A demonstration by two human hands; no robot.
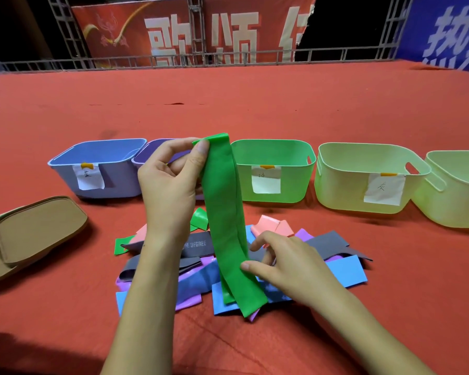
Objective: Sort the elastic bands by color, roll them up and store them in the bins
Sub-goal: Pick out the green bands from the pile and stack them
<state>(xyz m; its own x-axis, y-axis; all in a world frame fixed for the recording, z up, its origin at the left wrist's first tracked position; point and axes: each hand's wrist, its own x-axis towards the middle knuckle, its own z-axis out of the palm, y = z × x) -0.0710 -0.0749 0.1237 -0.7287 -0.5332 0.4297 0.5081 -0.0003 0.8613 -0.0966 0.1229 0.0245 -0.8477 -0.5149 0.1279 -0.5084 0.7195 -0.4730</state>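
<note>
Left hand (171,182) raised, pinching green band (224,212) top; right hand (287,263) pinching lower edge.

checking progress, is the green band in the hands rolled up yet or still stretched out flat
Still flat, not rolled. The green band hangs as one long strip, the left hand pinching its top and the right hand its lower part.

The grey band (198,243) in the near pile bears pale capitals, partly hidden, of which "DEGREE" can be read. The red banner (136,31) at the far side carries large pale Chinese characters, cut off by the truss, and the blue banner (444,31) at far right shows "热" and part of another. Paper labels (266,180) on the bins (295,182) carry one handwritten character each, too small to read surely.
</note>
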